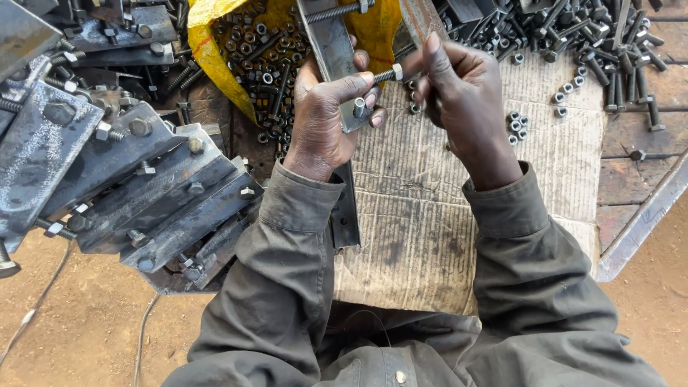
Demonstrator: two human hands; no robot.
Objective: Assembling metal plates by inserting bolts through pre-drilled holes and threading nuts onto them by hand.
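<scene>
Grey, mill-scaled steel filled the head view: a long flat steel bar (337,64) ran up from the person's lap across a sheet of corrugated cardboard (430,215), and the left hand (326,118) was wrapped around it, thumb pressed over a bolt head (359,107) seated in the bar. The right hand (459,93) was pinched shut, fingertips closed on a threaded bolt (387,74) with a nut at its end, just beside the bar. A yellow sack of loose nuts (265,57) lay beyond the left hand, bolted steel plates (143,186) were stacked to the left, and a heap of bolts (573,36) lay far right.
</scene>
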